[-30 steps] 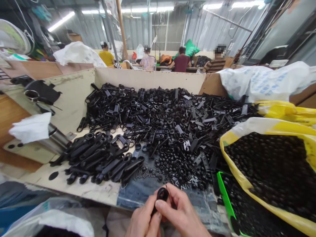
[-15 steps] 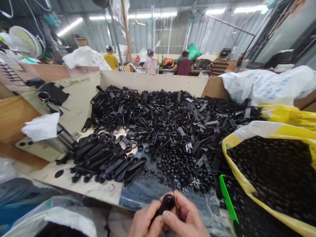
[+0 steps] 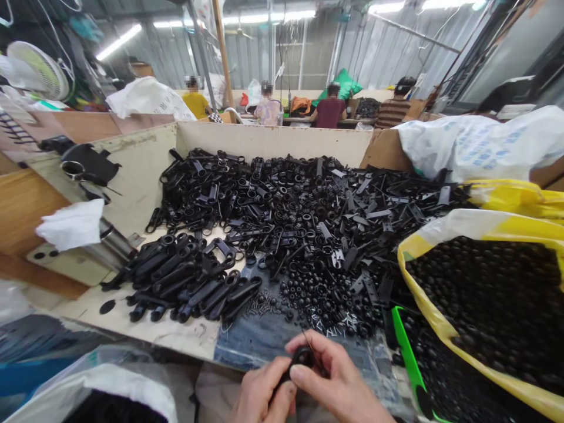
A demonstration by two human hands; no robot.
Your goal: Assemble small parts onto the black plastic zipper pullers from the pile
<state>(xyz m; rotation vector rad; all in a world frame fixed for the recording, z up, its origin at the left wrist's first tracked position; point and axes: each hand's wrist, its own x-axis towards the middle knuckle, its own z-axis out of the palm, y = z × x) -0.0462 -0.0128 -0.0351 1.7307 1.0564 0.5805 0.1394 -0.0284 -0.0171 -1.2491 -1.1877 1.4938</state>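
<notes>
My left hand (image 3: 259, 396) and my right hand (image 3: 337, 385) meet at the bottom edge of the view, both pinched on one small black plastic part (image 3: 301, 358) with a rounded end. A thin wire-like piece sticks up from it beside my right fingers. Just beyond my hands lies a patch of blue denim cloth (image 3: 259, 338) with small screws (image 3: 262, 304) and black rings (image 3: 317, 294) scattered on it. To the left, a row of long black plastic handles (image 3: 189, 282) lies side by side.
A big heap of black plastic parts (image 3: 291, 205) fills a walled cardboard tray (image 3: 273, 141). A yellow bag of black beads (image 3: 489, 294) sits right, a green bin edge (image 3: 403, 352) beside it. A white cloth on a metal cup (image 3: 74, 226) stands left. Several people sit at a far table.
Both hands stayed pinched on the black part, shifting slightly right. The camera view wobbled a little.
</notes>
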